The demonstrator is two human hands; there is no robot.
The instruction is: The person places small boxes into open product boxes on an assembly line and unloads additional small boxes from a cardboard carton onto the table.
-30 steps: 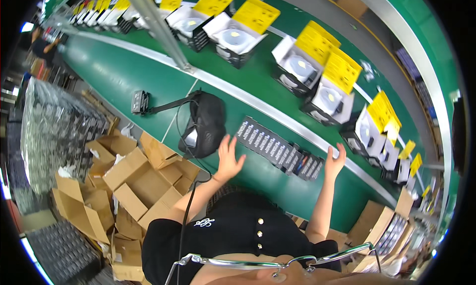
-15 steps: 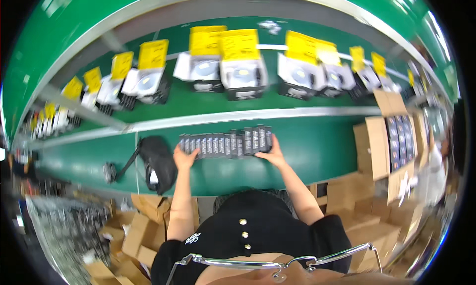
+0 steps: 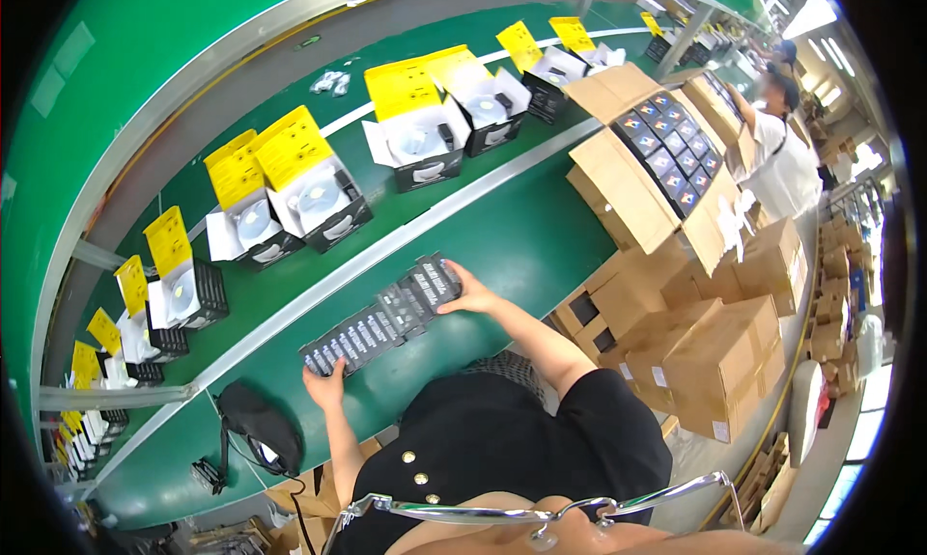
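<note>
A long row of small dark boxes with pale print is squeezed end to end between my hands over the green bench. My left hand grips the near-left end, thumb on the front. My right hand closes round the far-right end. Some boxes near the right end stand slightly out of line with the others. Whether the row touches the bench, I cannot tell.
An open carton packed with dark boxes stands at the bench's right. Open black-and-white boxes with yellow lids line the raised belt behind. A black bag lies left. Brown cartons stand on the floor; another person works far right.
The view has swung right, bringing the packed carton and another person into fuller sight. My hands still grip the row, which now slants up to the right in the picture.
</note>
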